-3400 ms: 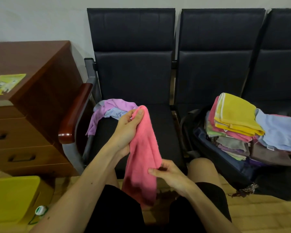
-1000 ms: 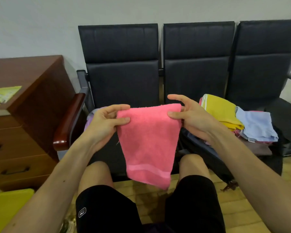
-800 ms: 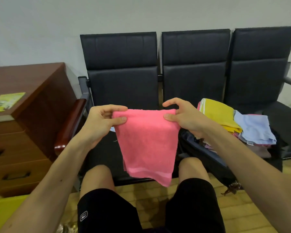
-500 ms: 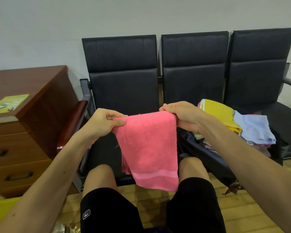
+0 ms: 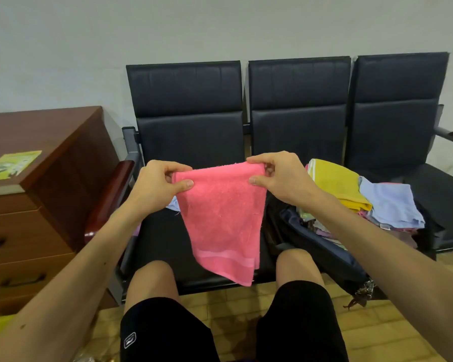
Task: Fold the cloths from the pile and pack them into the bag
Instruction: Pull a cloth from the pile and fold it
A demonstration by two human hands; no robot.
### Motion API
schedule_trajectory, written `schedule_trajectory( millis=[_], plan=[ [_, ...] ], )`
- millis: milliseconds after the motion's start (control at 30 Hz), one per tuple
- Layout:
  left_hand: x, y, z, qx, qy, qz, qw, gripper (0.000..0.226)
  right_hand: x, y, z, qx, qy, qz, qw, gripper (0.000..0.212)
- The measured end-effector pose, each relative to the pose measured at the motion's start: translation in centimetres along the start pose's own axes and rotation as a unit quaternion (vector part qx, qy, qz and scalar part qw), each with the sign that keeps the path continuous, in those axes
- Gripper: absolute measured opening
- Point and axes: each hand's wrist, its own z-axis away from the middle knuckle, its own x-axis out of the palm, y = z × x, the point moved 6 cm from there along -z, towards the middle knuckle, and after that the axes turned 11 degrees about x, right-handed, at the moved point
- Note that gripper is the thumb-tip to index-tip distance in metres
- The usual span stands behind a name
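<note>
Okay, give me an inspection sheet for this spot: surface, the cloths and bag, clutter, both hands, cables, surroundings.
Surface: black bench seat straight ahead, mostly hidden by the held cloth.
Job's things: pink cloth held up by its top edge, hanging free above the seat; dark bag on the next seat, open, with a yellow cloth and a light blue cloth on top of its stack.
Clutter: green booklet on the wooden cabinet.
Grippers: left hand pinches the cloth's left corner; right hand pinches the right corner.
Cables: nothing seen.
Surroundings: grey wall, yellowish tiled floor.
</note>
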Motion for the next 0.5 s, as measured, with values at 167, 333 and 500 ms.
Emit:
schedule_trajectory(
  millis=[167,333,500],
  plan=[
    [-0.1,0.9,0.4,0.019,0.074,-0.037,0.996,0.018,-0.3,-0.6,0.5,-0.02,0.064,0.061,0.996,0.028],
    [0.4,1.0,0.4,0.036,0.062,-0.057,0.996,0.011,-0.2,-0.4,0.9,-0.003,0.087,0.081,0.993,0.015],
    [0.7,1.6,0.5,0.056,0.056,-0.08,0.994,0.005,-0.1,0.5,0.7,0.015,0.066,0.078,0.995,0.01]
  ],
)
